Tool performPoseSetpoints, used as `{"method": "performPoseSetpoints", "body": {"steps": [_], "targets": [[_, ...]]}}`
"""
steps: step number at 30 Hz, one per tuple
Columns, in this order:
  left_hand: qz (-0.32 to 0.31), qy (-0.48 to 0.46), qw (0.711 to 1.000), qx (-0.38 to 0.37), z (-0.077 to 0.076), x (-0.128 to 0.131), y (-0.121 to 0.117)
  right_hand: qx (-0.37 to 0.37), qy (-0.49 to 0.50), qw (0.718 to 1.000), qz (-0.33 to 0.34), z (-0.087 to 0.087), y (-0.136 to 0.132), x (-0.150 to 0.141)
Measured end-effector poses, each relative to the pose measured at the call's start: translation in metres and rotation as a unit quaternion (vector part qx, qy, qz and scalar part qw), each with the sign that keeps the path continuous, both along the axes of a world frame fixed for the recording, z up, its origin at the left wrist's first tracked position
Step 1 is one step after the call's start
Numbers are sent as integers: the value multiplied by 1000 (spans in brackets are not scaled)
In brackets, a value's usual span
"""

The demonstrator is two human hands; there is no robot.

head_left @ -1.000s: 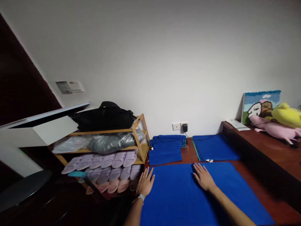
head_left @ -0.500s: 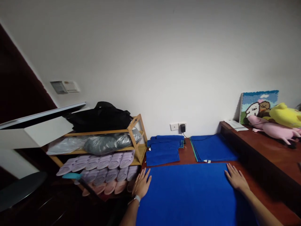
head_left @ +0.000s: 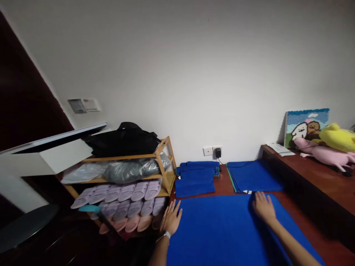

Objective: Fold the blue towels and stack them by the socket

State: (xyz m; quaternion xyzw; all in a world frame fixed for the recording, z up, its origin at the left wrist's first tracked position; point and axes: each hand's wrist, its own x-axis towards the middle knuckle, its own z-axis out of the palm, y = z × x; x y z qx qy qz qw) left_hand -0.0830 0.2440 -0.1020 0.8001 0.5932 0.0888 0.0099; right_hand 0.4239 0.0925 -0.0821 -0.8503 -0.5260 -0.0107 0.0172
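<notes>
A large blue towel (head_left: 222, 229) lies spread flat on the reddish wooden table (head_left: 313, 218) in front of me. My left hand (head_left: 172, 218) rests open and flat on the towel's near left edge, a watch at the wrist. My right hand (head_left: 263, 207) lies palm down near the towel's far right corner, fingers stretched out. Neither hand holds anything.
Folded blue towels (head_left: 196, 177) and a flat pile of blue towels (head_left: 252, 175) sit behind. A wooden rack (head_left: 163, 162) with slippers and a black bag stands left. Plush toys (head_left: 330, 147) and a picture occupy the raised shelf on the right. A charger (head_left: 218, 152) is plugged in.
My right hand swept from the towel's middle out to the right edge, then came back a little inward near the far corner. The left hand stayed at the left edge.
</notes>
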Motion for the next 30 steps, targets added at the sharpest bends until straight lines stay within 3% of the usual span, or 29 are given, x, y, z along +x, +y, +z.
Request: {"method": "performPoseSetpoints", "body": {"steps": [2, 5, 8, 11, 17, 20, 24, 30], "targets": [[3, 3, 1000, -2, -1, 0, 1, 33, 38, 994, 96, -1, 17, -60], [1, 5, 1000, -2, 0, 0, 0, 80, 131, 964, 217, -4, 38, -137], [-6, -2, 1000, 6, 0, -2, -1, 82, 152, 954, 244, -5, 45, -160], [-10, -9, 1000, 15, -4, -4, 0, 63, 144, 966, 205, -12, 38, -121], [-3, -10, 1000, 12, -7, -3, 3, 8, 83, 996, 33, -36, -9, 38], [-2, -9, 1000, 7, -4, -2, 3, -6, 56, 998, -26, -46, -28, 91], [-3, -16, 1000, 6, 1, 0, 1, -14, 55, 998, -26, -45, -34, 108], [-4, -9, 1000, -5, 4, 0, -3, 3, 59, 997, -56, -18, -26, 81]]}}
